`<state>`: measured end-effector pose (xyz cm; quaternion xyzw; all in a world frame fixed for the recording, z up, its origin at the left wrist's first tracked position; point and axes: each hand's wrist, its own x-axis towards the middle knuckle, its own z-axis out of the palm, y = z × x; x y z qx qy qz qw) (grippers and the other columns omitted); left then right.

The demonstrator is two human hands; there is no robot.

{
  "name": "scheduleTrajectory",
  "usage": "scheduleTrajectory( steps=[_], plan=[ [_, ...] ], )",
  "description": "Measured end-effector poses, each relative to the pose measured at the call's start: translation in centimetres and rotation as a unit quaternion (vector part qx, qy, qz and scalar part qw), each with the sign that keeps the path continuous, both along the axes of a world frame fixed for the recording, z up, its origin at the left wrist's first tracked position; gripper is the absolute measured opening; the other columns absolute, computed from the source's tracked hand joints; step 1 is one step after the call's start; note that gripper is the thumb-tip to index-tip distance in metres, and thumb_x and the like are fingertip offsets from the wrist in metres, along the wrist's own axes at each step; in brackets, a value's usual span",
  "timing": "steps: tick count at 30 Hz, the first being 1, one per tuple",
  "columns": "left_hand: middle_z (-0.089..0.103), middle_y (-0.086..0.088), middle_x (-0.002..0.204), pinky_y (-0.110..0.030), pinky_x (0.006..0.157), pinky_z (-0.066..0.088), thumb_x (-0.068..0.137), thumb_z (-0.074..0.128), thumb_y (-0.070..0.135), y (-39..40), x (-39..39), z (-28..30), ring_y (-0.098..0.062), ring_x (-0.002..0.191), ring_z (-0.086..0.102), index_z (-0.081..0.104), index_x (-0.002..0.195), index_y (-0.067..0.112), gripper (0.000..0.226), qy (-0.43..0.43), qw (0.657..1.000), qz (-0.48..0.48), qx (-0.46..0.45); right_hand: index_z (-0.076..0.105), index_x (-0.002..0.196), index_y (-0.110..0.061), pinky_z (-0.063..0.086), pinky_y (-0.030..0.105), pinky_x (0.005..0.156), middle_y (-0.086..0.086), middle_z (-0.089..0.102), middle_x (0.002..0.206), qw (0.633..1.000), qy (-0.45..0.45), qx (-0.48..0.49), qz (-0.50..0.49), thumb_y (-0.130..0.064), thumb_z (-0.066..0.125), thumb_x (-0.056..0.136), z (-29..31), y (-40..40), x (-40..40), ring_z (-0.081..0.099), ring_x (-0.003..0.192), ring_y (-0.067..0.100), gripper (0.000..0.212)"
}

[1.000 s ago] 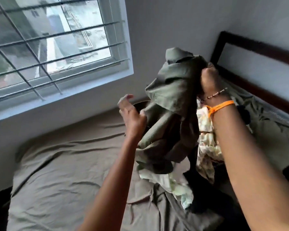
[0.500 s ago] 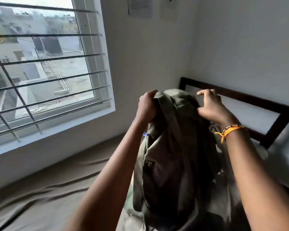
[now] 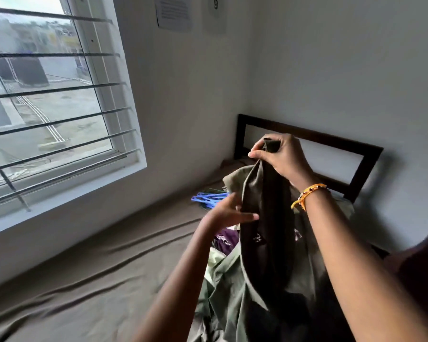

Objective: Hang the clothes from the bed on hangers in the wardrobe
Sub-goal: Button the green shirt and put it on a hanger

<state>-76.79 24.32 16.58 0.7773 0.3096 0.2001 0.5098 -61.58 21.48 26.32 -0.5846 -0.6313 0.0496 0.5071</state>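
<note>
The right hand (image 3: pixel 279 156) pinches the top of the olive shirt (image 3: pixel 265 218) and holds it up over the bed (image 3: pixel 84 280) near the headboard (image 3: pixel 307 134), its tail trailing into the pile of clothes (image 3: pixel 223 280) on the mattress, while the left hand (image 3: pixel 229 212) lies open with straight fingers against the shirt's left edge. The step looks like finding the collar and shoulders. Keep the top pinch firm and run the left hand along the edge to spread the shirt, then reach for the blue hangers (image 3: pixel 208 198) at the head of the bed beside the wall.
</note>
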Motion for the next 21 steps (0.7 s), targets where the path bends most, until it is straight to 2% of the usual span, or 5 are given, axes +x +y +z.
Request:
scheduleTrajectory(
  steps=[4, 7, 12, 16, 21],
  plan=[
    [0.066, -0.021, 0.108, -0.030, 0.069, 0.046, 0.084, 0.065, 0.035, -2.7, 1.9, -4.7, -0.032, 0.101, 0.064, 0.063, 0.110, 0.003, 0.041, 0.149, 0.981, 0.125, 0.003, 0.070, 0.070, -0.013, 0.040, 0.013, 0.062, -0.007, 0.065, 0.066, 0.999, -0.003, 0.035, -0.022, -0.012, 0.082, 0.066, 2.4, -2.7, 0.4, 0.054, 0.060, -0.003, 0.012],
    [0.062, -0.023, 0.116, -0.036, 0.080, 0.045, 0.096, 0.047, 0.031, -3.1, 2.1, -2.1, -0.038, 0.106, 0.058, 0.058, 0.112, 0.000, 0.036, 0.151, 0.965, 0.195, 0.092, 0.071, 0.081, -0.016, 0.039, 0.016, 0.061, -0.003, 0.067, 0.073, 0.989, -0.109, -0.099, -0.022, -0.012, 0.083, 0.064, 4.9, -6.2, 1.9, 0.054, 0.058, -0.002, 0.022],
    [0.065, -0.017, 0.105, -0.036, 0.074, 0.042, 0.096, 0.044, 0.032, -5.5, 2.9, 8.3, -0.039, 0.099, 0.059, 0.062, 0.101, 0.011, 0.028, 0.078, 0.938, 0.222, 0.255, 0.062, 0.111, -0.017, 0.044, 0.028, 0.080, 0.005, 0.065, 0.110, 0.899, -0.311, -0.283, -0.119, -0.030, 0.084, 0.063, 3.7, -9.1, 3.9, 0.059, 0.103, 0.022, 0.055],
    [0.065, -0.011, 0.104, -0.034, 0.073, 0.041, 0.093, 0.046, 0.028, -9.2, 3.8, 14.7, -0.036, 0.096, 0.059, 0.064, 0.104, 0.020, 0.023, 0.070, 0.910, 0.175, 0.370, 0.067, 0.080, -0.019, 0.041, 0.026, 0.065, -0.002, 0.069, 0.080, 0.982, -0.081, -0.148, -0.088, -0.021, 0.073, 0.076, 3.0, -12.7, 4.1, 0.058, 0.068, 0.005, 0.008],
    [0.065, -0.006, 0.096, -0.031, 0.069, 0.041, 0.090, 0.054, 0.027, -11.9, 2.8, 18.4, -0.035, 0.090, 0.059, 0.064, 0.094, 0.018, 0.014, 0.025, 0.876, 0.210, 0.433, 0.026, 0.054, -0.019, 0.017, 0.036, 0.052, -0.003, 0.029, 0.050, 0.949, -0.084, 0.073, -0.294, 0.001, 0.054, 0.072, 7.3, -17.7, 4.8, 0.028, 0.055, 0.027, 0.038]
  ],
)
